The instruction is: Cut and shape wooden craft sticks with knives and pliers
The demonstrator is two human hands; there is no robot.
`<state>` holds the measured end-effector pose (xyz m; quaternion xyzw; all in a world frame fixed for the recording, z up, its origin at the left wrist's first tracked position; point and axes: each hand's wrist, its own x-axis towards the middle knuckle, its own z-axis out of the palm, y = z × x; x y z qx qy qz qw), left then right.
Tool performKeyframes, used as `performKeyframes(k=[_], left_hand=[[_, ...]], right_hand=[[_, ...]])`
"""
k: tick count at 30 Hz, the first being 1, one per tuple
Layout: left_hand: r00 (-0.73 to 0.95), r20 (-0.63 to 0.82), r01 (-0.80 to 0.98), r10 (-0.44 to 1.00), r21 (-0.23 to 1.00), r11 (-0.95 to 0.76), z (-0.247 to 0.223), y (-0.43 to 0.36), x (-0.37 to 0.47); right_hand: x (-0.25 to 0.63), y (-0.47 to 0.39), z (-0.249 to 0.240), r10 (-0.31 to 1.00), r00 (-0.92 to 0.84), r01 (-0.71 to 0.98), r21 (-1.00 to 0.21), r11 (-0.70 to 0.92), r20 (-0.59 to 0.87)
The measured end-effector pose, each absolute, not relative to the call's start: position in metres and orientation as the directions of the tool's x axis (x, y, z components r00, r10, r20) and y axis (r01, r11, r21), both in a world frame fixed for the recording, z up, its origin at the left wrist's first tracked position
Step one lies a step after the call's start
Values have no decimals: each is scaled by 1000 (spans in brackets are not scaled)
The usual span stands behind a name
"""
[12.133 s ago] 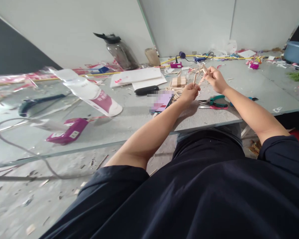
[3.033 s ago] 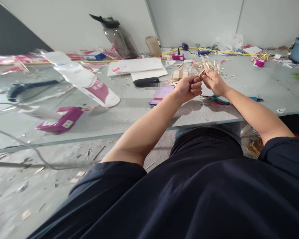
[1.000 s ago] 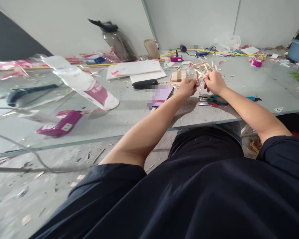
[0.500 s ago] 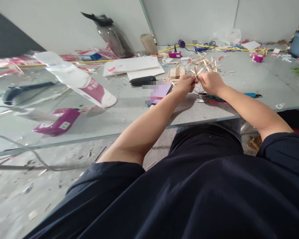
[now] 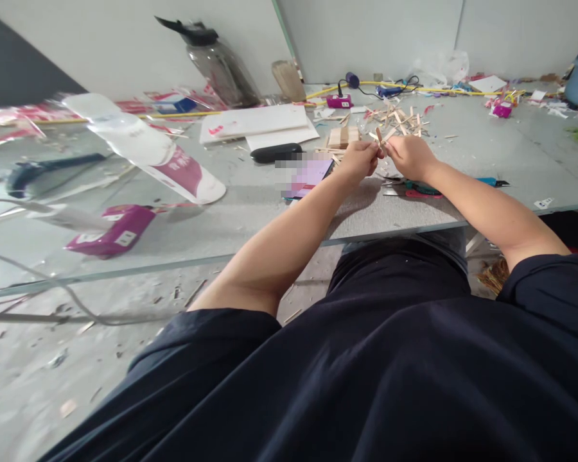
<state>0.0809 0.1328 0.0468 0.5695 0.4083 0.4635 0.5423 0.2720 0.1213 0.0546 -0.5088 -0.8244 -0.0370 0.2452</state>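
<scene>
My left hand (image 5: 362, 159) and my right hand (image 5: 411, 156) meet above the table, both with fingers pinched closed. Between their fingertips are small wooden craft sticks (image 5: 379, 134), their ends poking up; how they join is too small to make out. Just behind my hands lies a loose heap of similar sticks (image 5: 399, 118). A bundle of wooden sticks (image 5: 343, 137) rests left of the heap, above my left hand. Beneath my right wrist are pliers-like tools (image 5: 417, 187), partly covered by the forearm. A blue-handled tool (image 5: 486, 182) shows to the right of it.
On the left lie a white bottle (image 5: 158, 151) and a purple box-shaped device (image 5: 113, 231). A dark water bottle (image 5: 224, 70) stands against the wall. A black case (image 5: 276, 153), a phone-like purple item (image 5: 311, 176) and white boards (image 5: 260, 125) lie nearer the middle.
Both hands stay together with the craft sticks between their fingertips. The view has shifted very slightly; nothing else has visibly moved.
</scene>
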Motion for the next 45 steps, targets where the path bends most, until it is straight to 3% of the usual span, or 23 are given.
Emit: performKeyframes(k=[5, 10, 15, 21, 28, 30, 38, 41, 45], left_hand=[[264, 64, -96, 962, 995, -40, 47, 134, 79], [289, 74, -113, 955, 993, -42, 47, 135, 76], [333, 63, -97, 941, 995, -32, 49, 135, 74], [327, 45, -118, 944, 993, -7, 46, 140, 72], [359, 50, -167, 932, 986, 11, 45, 142, 71], [373, 45, -182, 927, 983, 25, 46, 141, 71], [433, -78, -225, 898, 955, 191, 54, 132, 72], [449, -148, -260, 881, 922, 287, 62, 125, 72], [495, -176, -389, 851, 831, 397, 81, 108, 68]], right_hand=[[271, 120, 53, 817, -362, 845, -211, 491, 449], [268, 119, 52, 810, -350, 870, -157, 468, 471], [266, 118, 54, 823, -323, 861, -216, 461, 468], [268, 116, 53, 789, -347, 855, -174, 488, 507], [268, 119, 59, 821, -330, 755, -392, 526, 466], [269, 118, 60, 821, -325, 753, -397, 525, 469], [271, 107, 64, 795, -341, 858, -181, 481, 501], [274, 103, 69, 770, -372, 825, -195, 530, 518], [284, 99, 85, 698, -417, 661, -333, 673, 582]])
